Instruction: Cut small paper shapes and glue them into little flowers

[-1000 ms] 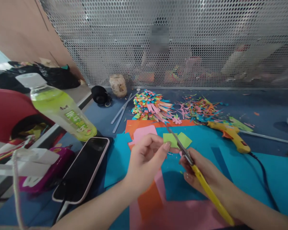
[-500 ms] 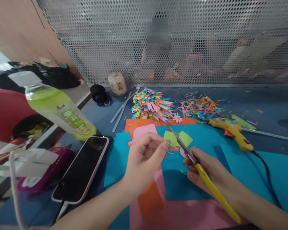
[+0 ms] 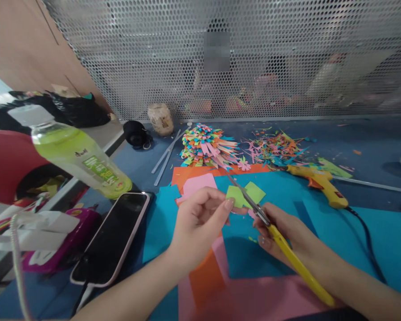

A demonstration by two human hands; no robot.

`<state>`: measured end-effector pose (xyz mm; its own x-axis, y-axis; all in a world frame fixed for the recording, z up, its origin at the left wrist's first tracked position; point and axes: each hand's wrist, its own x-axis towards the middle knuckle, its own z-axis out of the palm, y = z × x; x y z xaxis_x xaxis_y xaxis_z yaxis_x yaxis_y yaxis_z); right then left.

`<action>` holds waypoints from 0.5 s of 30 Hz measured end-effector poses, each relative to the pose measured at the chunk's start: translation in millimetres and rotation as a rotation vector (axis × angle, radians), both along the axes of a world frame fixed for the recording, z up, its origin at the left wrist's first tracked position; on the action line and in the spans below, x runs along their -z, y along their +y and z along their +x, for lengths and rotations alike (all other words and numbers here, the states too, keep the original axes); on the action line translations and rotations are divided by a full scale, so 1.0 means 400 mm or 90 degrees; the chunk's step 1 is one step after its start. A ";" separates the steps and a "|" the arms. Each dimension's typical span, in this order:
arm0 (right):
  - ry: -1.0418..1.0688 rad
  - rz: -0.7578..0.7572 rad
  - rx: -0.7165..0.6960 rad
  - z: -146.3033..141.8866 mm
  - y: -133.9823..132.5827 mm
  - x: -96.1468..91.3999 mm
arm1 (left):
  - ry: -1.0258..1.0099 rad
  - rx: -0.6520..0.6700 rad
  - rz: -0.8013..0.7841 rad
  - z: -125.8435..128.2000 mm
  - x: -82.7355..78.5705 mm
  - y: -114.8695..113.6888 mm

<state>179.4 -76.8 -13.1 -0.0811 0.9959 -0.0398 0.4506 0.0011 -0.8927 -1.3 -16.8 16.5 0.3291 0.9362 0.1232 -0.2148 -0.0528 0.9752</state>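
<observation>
My left hand (image 3: 198, 225) pinches a small light-green paper square (image 3: 245, 194) between thumb and fingers, just above the table. My right hand (image 3: 284, 232) grips yellow-handled scissors (image 3: 280, 243); the metal blades cross the green square and point up and left. Both hands hover over overlapping blue (image 3: 321, 209), orange (image 3: 205, 272) and pink (image 3: 254, 298) paper sheets. Small pink scraps lie just under the blades.
A phone (image 3: 115, 234) lies left of the sheets, with a green drink bottle (image 3: 76, 154) behind it. A yellow glue gun (image 3: 322, 183) with a black cord sits right. A colourful paper pile (image 3: 207, 147), paper offcuts (image 3: 276, 149), glue sticks (image 3: 165, 156) and a perforated metal screen (image 3: 254, 58) stand behind.
The scissors stay across the green square; both hands have shifted only slightly, and the view moved a little.
</observation>
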 end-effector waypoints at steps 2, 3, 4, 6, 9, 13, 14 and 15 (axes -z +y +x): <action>-0.047 -0.044 -0.027 0.000 0.001 -0.009 | 0.002 -0.009 -0.007 0.001 -0.001 0.001; -0.050 -0.052 -0.030 0.001 0.000 -0.011 | 0.003 -0.013 -0.009 0.002 -0.001 0.002; -0.052 -0.050 -0.023 0.001 -0.001 -0.012 | 0.005 -0.015 -0.010 0.002 -0.002 0.003; -0.055 -0.046 -0.016 0.003 -0.002 -0.008 | 0.010 -0.020 -0.013 0.002 -0.003 0.006; -0.067 -0.047 -0.014 0.004 -0.003 -0.003 | 0.020 -0.028 -0.016 -0.001 -0.004 0.009; -0.103 -0.059 0.001 -0.002 -0.001 -0.021 | 0.018 -0.057 0.011 -0.005 -0.001 0.010; -0.106 -0.068 0.000 -0.004 -0.001 -0.028 | 0.017 -0.062 0.020 -0.005 0.000 0.010; -0.107 -0.075 0.001 -0.006 -0.001 -0.035 | 0.017 -0.063 0.027 -0.006 0.002 0.011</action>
<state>177.2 -77.0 0.9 -0.0620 0.9838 -0.1682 0.5931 -0.0992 -0.7990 -3.7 -12.4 15.8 0.2392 0.9584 0.1558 -0.1813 -0.1135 0.9769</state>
